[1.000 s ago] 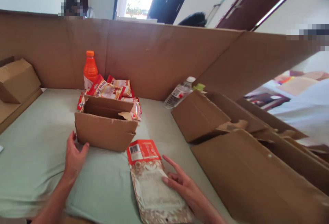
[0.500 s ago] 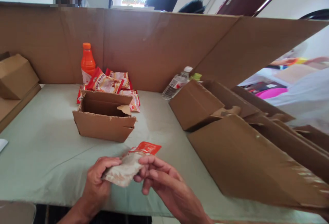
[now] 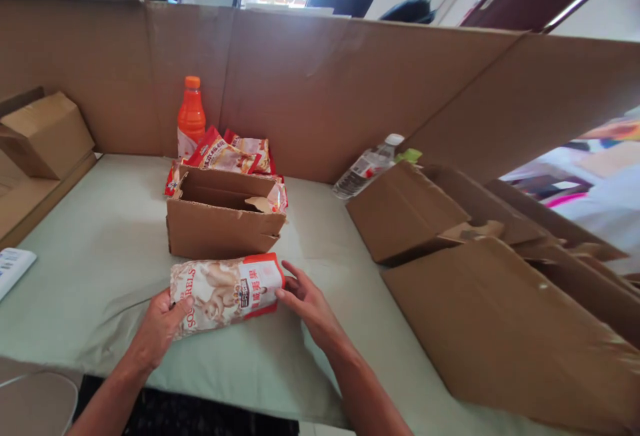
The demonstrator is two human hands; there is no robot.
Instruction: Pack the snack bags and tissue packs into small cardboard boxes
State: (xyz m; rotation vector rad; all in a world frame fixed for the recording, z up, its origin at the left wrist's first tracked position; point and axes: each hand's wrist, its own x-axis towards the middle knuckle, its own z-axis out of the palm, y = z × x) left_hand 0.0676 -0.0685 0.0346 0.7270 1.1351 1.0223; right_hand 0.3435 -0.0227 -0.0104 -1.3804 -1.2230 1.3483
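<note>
A snack bag (image 3: 220, 293) with a squirrel picture and red printing lies level above the front of the cloth, its printed face toward me. My left hand (image 3: 157, 329) grips its left end, thumb on top and fingers hidden beneath. At the right end, my right hand (image 3: 313, 309) has its thumb on the bag's edge; the index finger is raised apart and other fingertips are partly hidden. Just beyond the bag stands an open cardboard box (image 3: 225, 229) with a torn flap at its right end. Behind the box are several red-and-white snack packets (image 3: 230, 156).
An orange drink bottle (image 3: 191, 116) stands at the back beside the packets. A clear bottle (image 3: 367, 168) leans near stacked cardboard boxes (image 3: 500, 316) on the right. More cardboard (image 3: 55, 129) and a white object (image 3: 15, 269) are on the left. A cardboard wall (image 3: 375, 83) runs behind.
The snack bag has been turned and flattened out, so its squirrel-printed face now shows. Both hands have moved apart toward its two ends. The view has shifted slightly left.
</note>
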